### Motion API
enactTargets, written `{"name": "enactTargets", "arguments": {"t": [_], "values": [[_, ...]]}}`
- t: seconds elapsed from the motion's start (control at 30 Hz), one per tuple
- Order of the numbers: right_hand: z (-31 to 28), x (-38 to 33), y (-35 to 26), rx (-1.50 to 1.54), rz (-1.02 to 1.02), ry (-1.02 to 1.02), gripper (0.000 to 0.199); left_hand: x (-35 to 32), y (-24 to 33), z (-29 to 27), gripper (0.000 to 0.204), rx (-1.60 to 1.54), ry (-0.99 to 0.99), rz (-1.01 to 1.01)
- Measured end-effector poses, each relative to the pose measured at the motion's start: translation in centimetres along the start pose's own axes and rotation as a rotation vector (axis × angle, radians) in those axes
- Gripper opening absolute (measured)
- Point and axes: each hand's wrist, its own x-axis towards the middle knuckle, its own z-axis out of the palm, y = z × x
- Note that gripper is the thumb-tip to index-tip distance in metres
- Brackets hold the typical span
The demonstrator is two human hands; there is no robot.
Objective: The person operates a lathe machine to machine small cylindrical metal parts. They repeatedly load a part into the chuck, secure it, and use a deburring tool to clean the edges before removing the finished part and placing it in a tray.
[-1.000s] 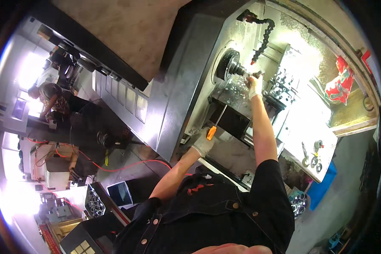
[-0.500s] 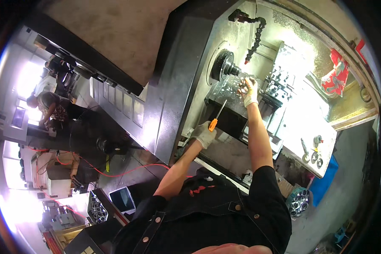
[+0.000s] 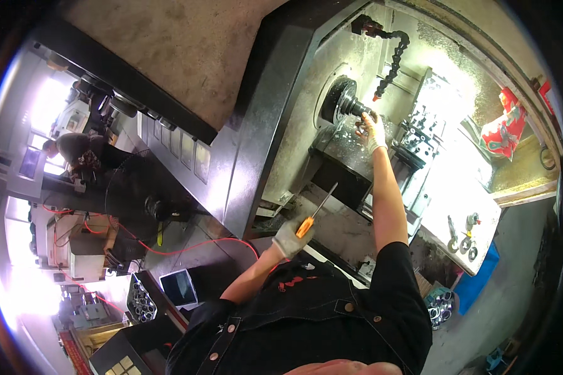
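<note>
Left hand (image 3: 289, 240) grips the screwdriver (image 3: 309, 221) this side of the chuck (image 3: 339, 103) — likely light, rigid, best held by its handle (image 3: 304, 227); right hand (image 3: 373, 131) curls at the chuck's tip (image 3: 359, 109) — whether gripping, I cannot tell.

2 hands: L hand (image 3: 289, 241) at 6 o'clk, R hand (image 3: 374, 132) at 2. 1 screwdriver (image 3: 305, 227) approx 5. 1 chuck (image 3: 339, 103), 1 blk segmented hose (image 3: 396, 59), both approx 1. 1 red bag (image 3: 504, 129) betw 2 & 3. 2 heaps metal pcs: heap A (image 3: 142, 304) approx 8, heap B (image 3: 441, 310) approx 4. 1 co-worker (image 3: 78, 150) approx 9.
</note>
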Motion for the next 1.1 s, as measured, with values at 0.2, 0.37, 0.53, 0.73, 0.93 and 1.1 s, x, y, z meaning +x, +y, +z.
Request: {"name": "enactTargets", "arguments": {"t": [0.2, 0.37, 0.53, 0.73, 0.93, 1.1], "values": [[0.3, -0.5, -0.2, -0.088, -0.135, -0.073, 0.058, -4.5, -2.8, -0.4, 0.020, -0.163, 0.058, 0.039], [-0.6, -0.1, -1.2, -0.409, -0.234, -0.047, 0.064, -7.1, -2.6, -2.1, 0.019, -0.136, 0.077, 0.180], [-0.7, 0.6, -0.9, -0.405, -0.252, -0.078, 0.057, -8.6, -3.5, -4.2, 0.018, -0.268, 0.031, 0.096], [-1.0, 1.5, 1.0, -0.527, -0.374, 0.013, 0.056, -8.7, -2.8, -4.1, 0.019, -0.192, 0.008, 0.106], [-0.7, 1.2, 0.5, -0.562, -0.484, -0.013, 0.067, -8.8, -2.7, -3.9, 0.020, -0.141, -0.013, 0.185], [-0.6, 0.5, 0.0, -0.907, -0.610, 0.137, 0.058, -7.7, -2.6, -3.1, 0.018, -0.084, -0.006, 0.237]]}}
